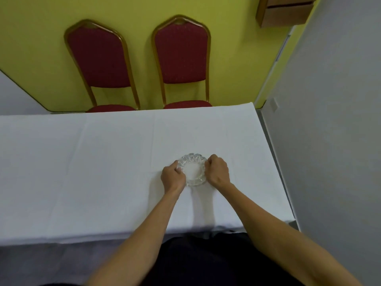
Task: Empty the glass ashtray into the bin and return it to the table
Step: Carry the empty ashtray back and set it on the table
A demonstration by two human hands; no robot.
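My left hand (172, 176) is curled against the left rim of the glass ashtray (193, 169), and my right hand (218, 171) is closed on its right rim, so both hands grip it from 2 sides. The ashtray sits on the white tablecloth (92, 172), near the right end of the table and nearer to my edge than to the far edge. Its bowl looks clean, but I cannot tell if some ash is inside. I cannot tell also if I am lifting it or setting it down; no bin is in view.

In both cases I think the good way is to keep the ashtray level and press evenly on both sides, because cut glass is heavy and can slip. I would lift or lower it straight, not drag it, so the cloth does not wrinkle.

To the left the cloth is wide and free. Behind the table stand 2 red chairs (181, 56). To the right the table edge is near, and the grey wall (334, 141) is close behind it, so little room there.
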